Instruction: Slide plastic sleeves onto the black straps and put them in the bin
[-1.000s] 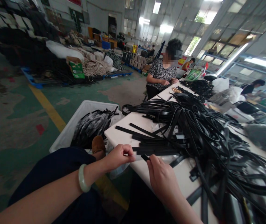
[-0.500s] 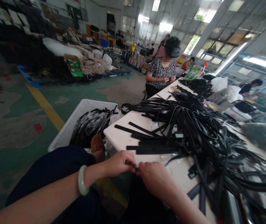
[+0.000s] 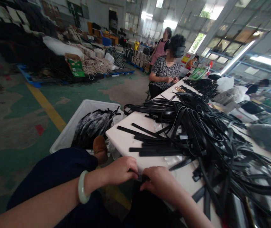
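My left hand, with a pale green bangle on the wrist, is closed at the table's near corner edge. A thin dark strip shows at its fingertips; most of it is hidden. Close on its right, my right hand has thumb and fingers curled in a pinch on the same dark piece, as far as I can see. Just beyond the hands, several cut black straps lie side by side on the white table. A large tangle of long black straps covers the table further right.
A white bin of black strips in clear wrapping stands on the floor at the left. Across the table's far end a co-worker sits handling something small. Clear plastic bags lie along the right. Loaded pallets stand further back.
My hands have moved slightly apart, and the right fingers have curled lower. In the background, a person in a pink apron has come more into view.
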The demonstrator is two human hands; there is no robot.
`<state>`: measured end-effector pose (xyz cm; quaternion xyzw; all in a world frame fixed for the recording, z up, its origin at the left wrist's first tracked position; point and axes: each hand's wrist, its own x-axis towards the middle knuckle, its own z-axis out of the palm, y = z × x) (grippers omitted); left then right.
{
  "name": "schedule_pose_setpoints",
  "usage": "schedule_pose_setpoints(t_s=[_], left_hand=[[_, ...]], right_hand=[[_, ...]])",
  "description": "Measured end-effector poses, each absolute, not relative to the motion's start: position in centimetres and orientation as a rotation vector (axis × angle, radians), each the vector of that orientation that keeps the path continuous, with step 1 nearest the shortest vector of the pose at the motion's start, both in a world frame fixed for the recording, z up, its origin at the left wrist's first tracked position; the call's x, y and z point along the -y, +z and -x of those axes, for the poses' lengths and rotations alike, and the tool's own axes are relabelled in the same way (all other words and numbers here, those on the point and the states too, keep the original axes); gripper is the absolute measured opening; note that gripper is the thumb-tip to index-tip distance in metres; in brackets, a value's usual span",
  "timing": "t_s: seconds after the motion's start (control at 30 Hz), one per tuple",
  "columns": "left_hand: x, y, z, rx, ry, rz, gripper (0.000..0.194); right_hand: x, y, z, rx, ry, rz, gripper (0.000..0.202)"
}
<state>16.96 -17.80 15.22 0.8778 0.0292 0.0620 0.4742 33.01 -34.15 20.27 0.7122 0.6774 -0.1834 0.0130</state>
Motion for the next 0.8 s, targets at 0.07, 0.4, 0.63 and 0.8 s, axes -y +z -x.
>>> schedule_pose_setpoints(t_s=[0.07, 0.4, 0.63, 0.8], left_hand=[[17.4, 15.0, -16.7, -0.217, 0.170, -2.159, 0.008], [18.4, 13.8, -17.0, -0.259, -0.070, -2.028, 0.011], [20.0, 13.5, -17.9, -0.246, -0.212, -1.746, 0.010], [18.9, 13.6, -17.3, -0.324, -0.213, -1.825, 0.010]], right_hand=[[34.6, 20.3, -33.9, -2.016, -0.541, -2.297, 0.013], [36.3, 20.4, -34.3, -1.941, -0.646, -2.355, 0.008], [36.6, 20.1, -34.2, -1.972, -0.660, -2.327, 0.010], [37.8, 20.2, -35.4, -1.943, -0.665, -2.407, 0.014]])
